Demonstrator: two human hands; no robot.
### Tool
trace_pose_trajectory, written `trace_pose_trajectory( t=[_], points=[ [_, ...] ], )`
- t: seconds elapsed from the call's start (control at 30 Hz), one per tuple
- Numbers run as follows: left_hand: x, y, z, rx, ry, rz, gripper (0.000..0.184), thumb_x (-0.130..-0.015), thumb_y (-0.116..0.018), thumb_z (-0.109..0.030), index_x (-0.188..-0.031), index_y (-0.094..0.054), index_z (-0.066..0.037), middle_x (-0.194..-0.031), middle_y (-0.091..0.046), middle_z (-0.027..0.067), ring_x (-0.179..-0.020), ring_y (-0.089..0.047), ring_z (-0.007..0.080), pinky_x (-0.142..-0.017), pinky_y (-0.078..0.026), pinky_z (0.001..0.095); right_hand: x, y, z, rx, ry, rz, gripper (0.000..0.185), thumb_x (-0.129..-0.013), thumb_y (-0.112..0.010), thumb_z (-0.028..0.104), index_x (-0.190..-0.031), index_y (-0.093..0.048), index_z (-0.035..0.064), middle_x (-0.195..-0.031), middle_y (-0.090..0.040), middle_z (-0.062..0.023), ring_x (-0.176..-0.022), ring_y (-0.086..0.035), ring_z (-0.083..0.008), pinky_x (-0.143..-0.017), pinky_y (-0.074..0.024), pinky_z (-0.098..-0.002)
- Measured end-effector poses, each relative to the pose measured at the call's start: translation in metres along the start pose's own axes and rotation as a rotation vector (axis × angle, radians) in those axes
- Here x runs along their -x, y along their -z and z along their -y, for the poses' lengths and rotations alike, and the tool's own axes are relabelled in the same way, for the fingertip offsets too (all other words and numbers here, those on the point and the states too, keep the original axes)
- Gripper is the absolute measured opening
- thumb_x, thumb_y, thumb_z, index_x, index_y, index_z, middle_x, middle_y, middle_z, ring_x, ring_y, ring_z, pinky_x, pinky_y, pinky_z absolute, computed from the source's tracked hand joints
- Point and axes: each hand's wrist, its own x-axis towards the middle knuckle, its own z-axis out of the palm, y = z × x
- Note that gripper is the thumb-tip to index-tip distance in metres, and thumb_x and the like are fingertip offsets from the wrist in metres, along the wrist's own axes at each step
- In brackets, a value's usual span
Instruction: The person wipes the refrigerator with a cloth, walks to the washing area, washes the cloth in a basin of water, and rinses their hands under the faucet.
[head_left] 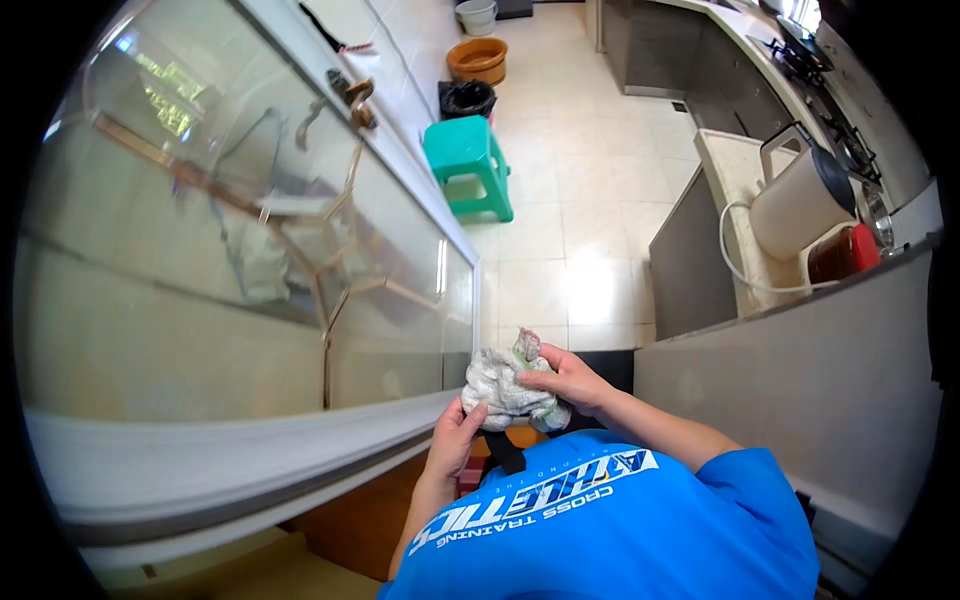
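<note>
A crumpled whitish-grey cloth (pixel 497 385) with green edging is bunched up in front of my blue shirt. My left hand (pixel 456 440) grips its lower left side, the thumb pressed on top. My right hand (pixel 568 378) is closed on its right side, thumb across the upper face and fingers behind. Part of the cloth sticks up above my right thumb. The fingers behind the cloth are mostly hidden. Just left of the cloth stands a glass-paned door (pixel 400 330) with a white frame.
A green plastic stool (pixel 466 150) stands on the tiled floor beyond the door. Behind it are a black-lined bin (pixel 467 100), a brown basin (pixel 478 62) and a pale bucket (pixel 477 17). On the right counter sit an electric kettle (pixel 795 205) and a red-lidded jar (pixel 840 255).
</note>
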Motion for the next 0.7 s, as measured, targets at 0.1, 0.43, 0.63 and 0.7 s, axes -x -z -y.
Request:
trace_pose_trajectory(
  t=[0.1, 0.43, 0.63, 0.7],
  points=[
    [-0.047, -0.022, -0.035, 0.019, 0.033, 0.035, 0.031, -0.085, -0.053, -0.015, -0.112, -0.046, 0.000, -0.105, -0.055, 0.0074, -0.095, -0.052, 0.0140, -0.084, -0.041, 0.0281, -0.019, 0.023, 0.048, -0.103, 0.024, -0.079, 0.039, -0.080, -0.060, 0.013, -0.114, -0.046, 0.0002, -0.102, -0.055, -0.0064, -0.091, -0.053, -0.0112, -0.080, -0.0440, -0.0257],
    [-0.201, -0.060, -0.081, -0.209, 0.138, 0.254, 0.032, -0.083, -0.056, -0.017, -0.108, -0.050, 0.003, -0.099, -0.057, 0.0078, -0.088, -0.054, 0.0129, -0.078, -0.043, 0.0262, -0.074, 0.101, 0.115, -0.119, 0.074, -0.278, 0.040, -0.080, -0.059, 0.012, -0.115, -0.045, 0.0012, -0.103, -0.055, -0.0080, -0.093, -0.054, -0.0139, -0.080, -0.0446, -0.0275],
    [-0.351, -0.083, -0.153, -0.265, 0.106, 0.417, 0.029, -0.082, -0.058, -0.017, -0.103, -0.053, 0.003, -0.096, -0.059, 0.0070, -0.086, -0.054, 0.0106, -0.076, -0.044, 0.0255, -0.165, 0.152, 0.179, -0.279, 0.199, -0.438, 0.037, -0.080, -0.056, 0.011, -0.114, -0.044, 0.0029, -0.102, -0.056, -0.0099, -0.090, -0.056, -0.0166, -0.077, -0.0472, -0.0293],
    [-0.386, -0.105, -0.173, -0.371, 0.097, 0.409, 0.029, -0.081, -0.059, -0.018, -0.102, -0.053, 0.002, -0.094, -0.059, 0.0058, -0.082, -0.054, 0.0098, -0.073, -0.045, 0.0244, -0.183, 0.173, 0.199, -0.334, 0.199, -0.529, 0.037, -0.081, -0.056, 0.011, -0.115, -0.043, 0.0036, -0.101, -0.056, -0.0099, -0.088, -0.057, -0.0166, -0.075, -0.0475, -0.0294]
  ],
)
